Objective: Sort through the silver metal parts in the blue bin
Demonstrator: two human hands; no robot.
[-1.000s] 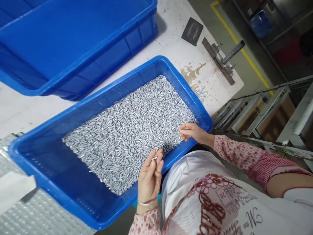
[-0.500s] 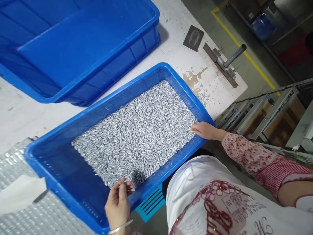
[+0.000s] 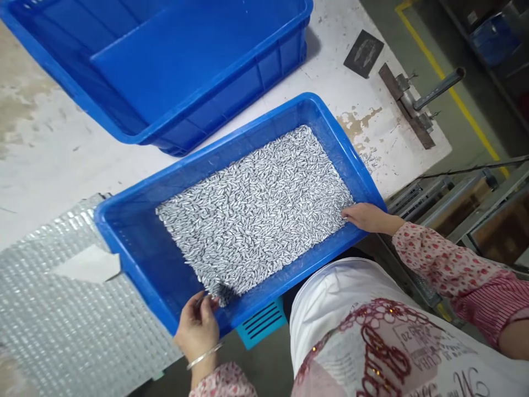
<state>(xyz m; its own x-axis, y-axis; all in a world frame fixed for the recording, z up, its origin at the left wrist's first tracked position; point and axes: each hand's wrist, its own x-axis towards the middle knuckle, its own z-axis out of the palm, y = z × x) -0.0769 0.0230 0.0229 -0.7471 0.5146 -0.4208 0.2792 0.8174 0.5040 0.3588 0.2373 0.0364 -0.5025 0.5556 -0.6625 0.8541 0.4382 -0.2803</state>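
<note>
Bin (image 3: 144, 242) of silver pieces (image 3: 256, 209) mid-frame, left hand (image 3: 199, 326) at lower left, right hand (image 3: 367, 216) at right, both over its edge, each grip's hold impossible to tell

A shallow blue tray (image 3: 132, 270) sits aslant at the table (image 3: 111, 171), its floor largely covered with small silver pieces (image 3: 256, 204). The left hand (image 3: 199, 325) is at the near left edge of the pieces, fingers curled; the right hand (image 3: 367, 217) reaches over the near right rim — whether either grips a piece is hard to tell. Beyond stands a deeper blue crate (image 3: 248, 82); right of it lie a dark square plate (image 3: 363, 53) and a metal fixture (image 3: 407, 105) with a protruding tube.
</note>
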